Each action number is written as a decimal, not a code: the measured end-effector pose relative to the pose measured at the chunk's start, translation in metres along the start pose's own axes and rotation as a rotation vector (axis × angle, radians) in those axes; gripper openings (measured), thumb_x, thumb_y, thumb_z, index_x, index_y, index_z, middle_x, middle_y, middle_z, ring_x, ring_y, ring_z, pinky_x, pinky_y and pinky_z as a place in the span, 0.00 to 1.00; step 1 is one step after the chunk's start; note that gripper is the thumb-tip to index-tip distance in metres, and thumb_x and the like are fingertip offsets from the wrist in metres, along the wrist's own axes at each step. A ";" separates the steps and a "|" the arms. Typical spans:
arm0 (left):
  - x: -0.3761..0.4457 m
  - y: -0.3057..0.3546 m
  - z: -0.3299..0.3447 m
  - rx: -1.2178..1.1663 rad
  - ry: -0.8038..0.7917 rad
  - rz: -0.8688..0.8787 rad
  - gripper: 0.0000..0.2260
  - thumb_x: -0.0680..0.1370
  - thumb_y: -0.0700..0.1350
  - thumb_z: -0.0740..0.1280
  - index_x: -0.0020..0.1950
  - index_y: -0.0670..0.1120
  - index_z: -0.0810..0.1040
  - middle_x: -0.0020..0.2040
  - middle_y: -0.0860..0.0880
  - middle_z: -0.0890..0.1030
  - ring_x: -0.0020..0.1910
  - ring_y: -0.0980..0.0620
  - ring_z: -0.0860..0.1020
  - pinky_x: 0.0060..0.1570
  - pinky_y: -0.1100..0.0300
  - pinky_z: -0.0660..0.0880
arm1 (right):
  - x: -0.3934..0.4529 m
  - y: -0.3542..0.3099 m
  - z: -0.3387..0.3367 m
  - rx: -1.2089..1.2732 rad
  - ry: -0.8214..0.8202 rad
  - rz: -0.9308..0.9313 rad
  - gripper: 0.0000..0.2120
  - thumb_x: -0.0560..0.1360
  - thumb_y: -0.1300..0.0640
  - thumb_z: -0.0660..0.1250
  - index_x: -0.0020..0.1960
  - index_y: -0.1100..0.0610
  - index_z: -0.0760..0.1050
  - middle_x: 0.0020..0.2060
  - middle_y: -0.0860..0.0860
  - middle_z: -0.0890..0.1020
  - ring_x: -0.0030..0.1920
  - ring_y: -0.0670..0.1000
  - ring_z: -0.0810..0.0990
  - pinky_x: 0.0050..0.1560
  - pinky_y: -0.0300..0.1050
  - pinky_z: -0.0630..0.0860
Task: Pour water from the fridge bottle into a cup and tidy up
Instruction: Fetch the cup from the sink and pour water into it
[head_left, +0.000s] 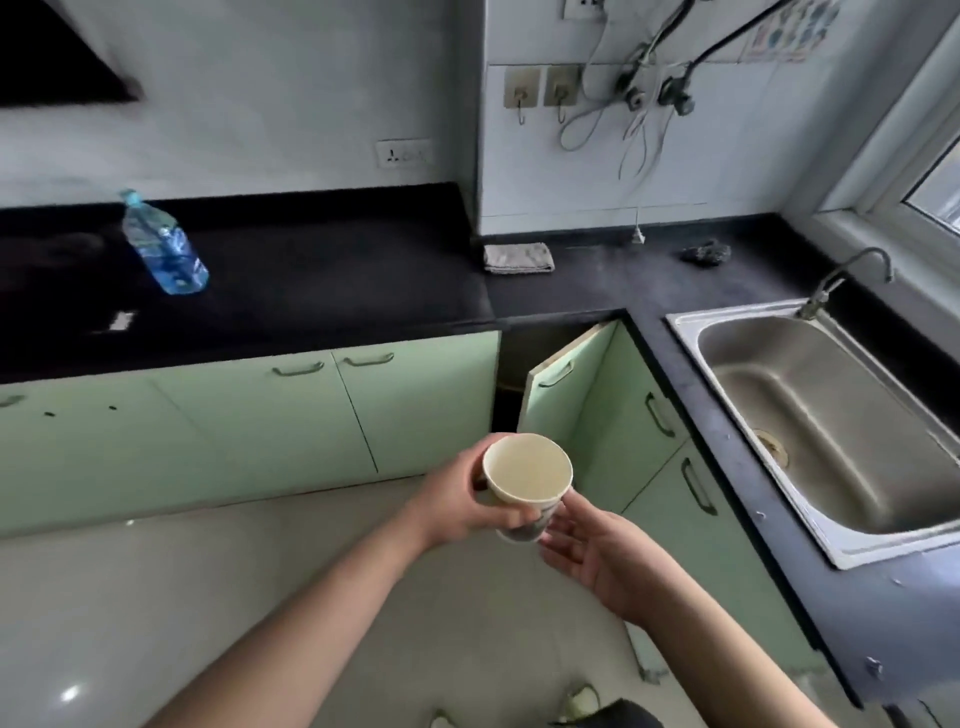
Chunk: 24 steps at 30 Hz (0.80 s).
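Head cam: left hand (460, 499) wraps its fingers round the paper cup (525, 480), held out over the floor. Right hand (597, 558) sits relaxed and loose just beside the cup's base. Water bottle (163, 244) stands capped toward the worktop's (322, 280) left end, well apart.

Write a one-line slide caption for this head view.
Left hand holds an empty paper cup, right hand open beside it; water bottle waits on the counter.

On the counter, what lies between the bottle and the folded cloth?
Nothing: in the head view, only bare black counter runs from the bottle to the cloth.
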<state>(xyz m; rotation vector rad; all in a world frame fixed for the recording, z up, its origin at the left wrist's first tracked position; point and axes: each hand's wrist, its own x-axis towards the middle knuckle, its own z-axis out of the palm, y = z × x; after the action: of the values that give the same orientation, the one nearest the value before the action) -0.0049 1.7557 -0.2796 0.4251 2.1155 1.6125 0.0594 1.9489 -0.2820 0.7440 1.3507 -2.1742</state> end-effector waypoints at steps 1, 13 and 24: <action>-0.007 -0.001 -0.011 0.001 0.023 0.002 0.33 0.63 0.50 0.81 0.65 0.55 0.74 0.59 0.54 0.82 0.61 0.54 0.79 0.64 0.58 0.74 | 0.003 -0.002 0.011 -0.024 -0.020 0.000 0.23 0.66 0.43 0.71 0.51 0.60 0.79 0.41 0.53 0.79 0.39 0.50 0.80 0.50 0.45 0.77; -0.033 -0.011 -0.106 0.071 0.310 -0.049 0.35 0.61 0.55 0.83 0.65 0.56 0.74 0.58 0.57 0.82 0.57 0.61 0.79 0.55 0.66 0.75 | 0.067 -0.025 0.111 -0.142 -0.172 0.057 0.13 0.73 0.49 0.70 0.45 0.60 0.80 0.38 0.54 0.81 0.39 0.51 0.80 0.52 0.47 0.77; 0.025 -0.007 -0.165 0.112 0.428 -0.122 0.36 0.61 0.58 0.81 0.66 0.59 0.73 0.59 0.61 0.80 0.59 0.62 0.78 0.59 0.62 0.76 | 0.151 -0.084 0.152 -0.115 -0.310 0.126 0.13 0.78 0.55 0.67 0.50 0.67 0.80 0.44 0.60 0.84 0.44 0.55 0.85 0.46 0.45 0.82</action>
<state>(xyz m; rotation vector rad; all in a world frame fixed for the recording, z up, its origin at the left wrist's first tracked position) -0.1117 1.6302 -0.2539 -0.0237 2.4957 1.6299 -0.1369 1.8287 -0.2713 0.4158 1.2215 -1.9963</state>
